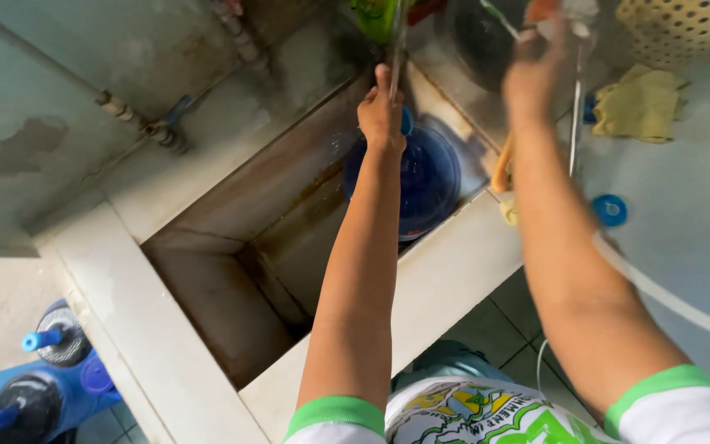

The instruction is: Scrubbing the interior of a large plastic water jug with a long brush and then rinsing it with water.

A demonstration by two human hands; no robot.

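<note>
My left hand is stretched out over a deep, stained sink and grips a thin upright pipe or hose. Below it, a large blue water jug stands in the sink's far end. My right hand reaches up to the top edge of the view, blurred; it seems to touch something up there, but I cannot tell what it holds. A thin white tube hangs down beside my right wrist.
A yellow cloth, a perforated cream basket and a blue cap sit on the counter at right. A white hose crosses that counter. Blue-capped jugs stand on the floor at lower left. Wall pipes run behind.
</note>
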